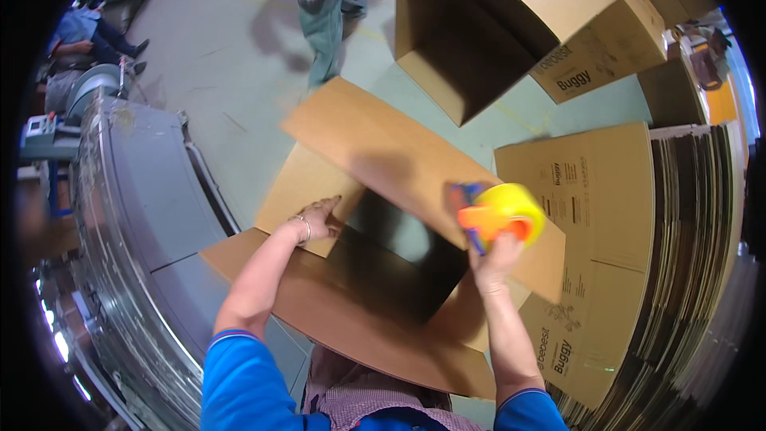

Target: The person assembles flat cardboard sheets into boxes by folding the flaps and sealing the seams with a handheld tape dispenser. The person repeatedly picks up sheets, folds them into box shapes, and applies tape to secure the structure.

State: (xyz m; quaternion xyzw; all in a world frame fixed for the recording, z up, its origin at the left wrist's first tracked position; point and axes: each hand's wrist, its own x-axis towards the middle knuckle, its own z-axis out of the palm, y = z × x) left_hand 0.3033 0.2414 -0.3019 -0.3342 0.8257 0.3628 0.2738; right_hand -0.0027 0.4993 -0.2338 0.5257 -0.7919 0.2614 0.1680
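In front of me is a cardboard box (359,323) with its flaps folded outward and its dark inside showing. My left hand (317,220), a bangle at its wrist, lies on the box's left flap (299,179) with fingers stretched toward the opening. My right hand (499,258) grips an orange and blue tape dispenser (477,219) loaded with a yellow roll of tape (523,206). It is held over the right part of the long far flap (399,144). The dispenser is slightly smeared by motion, and my right fingers are partly hidden behind it.
A large open carton (479,40) stands far right. Flattened cartons (678,271) stack upright at the right. A grey metal machine or bench (152,183) runs along the left. Beyond the box a person (319,16) is on the floor, another person (96,36) sits far left.
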